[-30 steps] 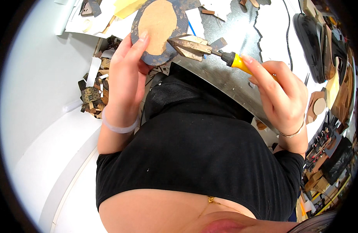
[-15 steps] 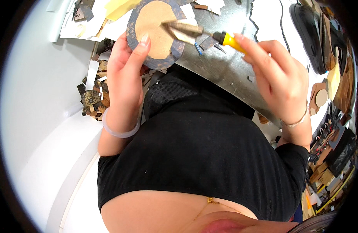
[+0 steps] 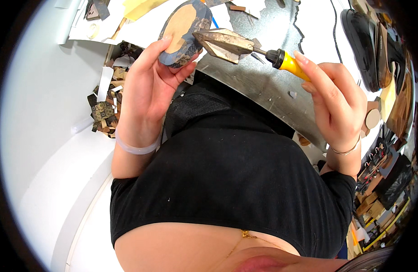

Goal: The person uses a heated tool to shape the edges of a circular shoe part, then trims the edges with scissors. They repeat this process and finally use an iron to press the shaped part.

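Note:
My left hand [image 3: 150, 77] grips a tan oval piece [image 3: 179, 25], thumb on its flat face and fingers beneath. Grey-blue floral covering [image 3: 191, 45] wraps over the edge of the oval, which is tilted so its patterned side shows. In my right hand [image 3: 339, 97] is a small iron-like tool with a yellow-and-black handle [image 3: 288, 63], pinched near its front by thumb and fingertips. A thin shaft joins the handle to a stained, wedge-shaped metal head [image 3: 227, 45]. The head's pointed tip is at the covering on the oval's right side; whether it touches, I cannot tell.
Beneath the tool lies a metal work plate [image 3: 263, 84] with small scraps. Left of my knees is a heap of offcuts [image 3: 109, 106]. Black shoes [image 3: 361, 45] stand at the right, near a black cord [image 3: 334, 27]. Yellow paper [image 3: 138, 11] lies at the back left.
The oval has been tipped from nearly face-up so its patterned side shows. The tool's head has moved right and slightly down, from the tan face to the covered edge.

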Motion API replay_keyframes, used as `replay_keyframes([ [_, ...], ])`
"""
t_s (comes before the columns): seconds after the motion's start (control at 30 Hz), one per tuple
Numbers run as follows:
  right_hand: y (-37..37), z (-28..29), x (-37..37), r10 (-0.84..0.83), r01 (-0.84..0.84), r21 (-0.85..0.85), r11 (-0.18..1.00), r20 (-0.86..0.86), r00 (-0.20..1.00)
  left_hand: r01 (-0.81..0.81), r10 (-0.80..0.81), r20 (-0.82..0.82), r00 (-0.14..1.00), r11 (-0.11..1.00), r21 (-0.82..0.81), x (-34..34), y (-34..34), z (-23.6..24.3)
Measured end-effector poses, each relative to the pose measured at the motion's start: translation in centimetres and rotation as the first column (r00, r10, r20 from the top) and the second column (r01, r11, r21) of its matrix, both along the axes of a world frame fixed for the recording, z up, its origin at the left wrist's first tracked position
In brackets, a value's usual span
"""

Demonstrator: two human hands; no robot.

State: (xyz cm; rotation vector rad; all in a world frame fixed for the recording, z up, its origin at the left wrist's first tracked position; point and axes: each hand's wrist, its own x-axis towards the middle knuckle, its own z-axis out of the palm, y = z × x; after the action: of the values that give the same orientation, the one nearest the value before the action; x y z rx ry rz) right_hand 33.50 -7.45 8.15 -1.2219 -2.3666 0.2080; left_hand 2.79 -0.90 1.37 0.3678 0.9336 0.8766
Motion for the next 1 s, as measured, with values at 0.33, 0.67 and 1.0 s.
replay_keyframes([
  [0.33, 0.0, 0.4, -0.3, -0.022, 0.024, -0.025, 0.999, 0.07, 0.997, -0.011, 0.028, -0.118, 0.993, 0.99, 0.139, 0.3, 0.2, 0.2],
  [0.67, -0.2, 0.4, -1.0, -0.046, 0.047, -0.004, 0.999, 0.125, 0.991, -0.084, 0.156, -0.261, 0.953, 0.96, 0.266, 1.4, -0.8, 1.0],
  [1.0, 4.2, 2.9, 3.5, -0.413, 0.416, 0.257, 0.872, -0.067, 0.908, -0.059, 0.091, -0.185, 0.978, 0.984, 0.169, -0.1, -0.3, 0.5],
])
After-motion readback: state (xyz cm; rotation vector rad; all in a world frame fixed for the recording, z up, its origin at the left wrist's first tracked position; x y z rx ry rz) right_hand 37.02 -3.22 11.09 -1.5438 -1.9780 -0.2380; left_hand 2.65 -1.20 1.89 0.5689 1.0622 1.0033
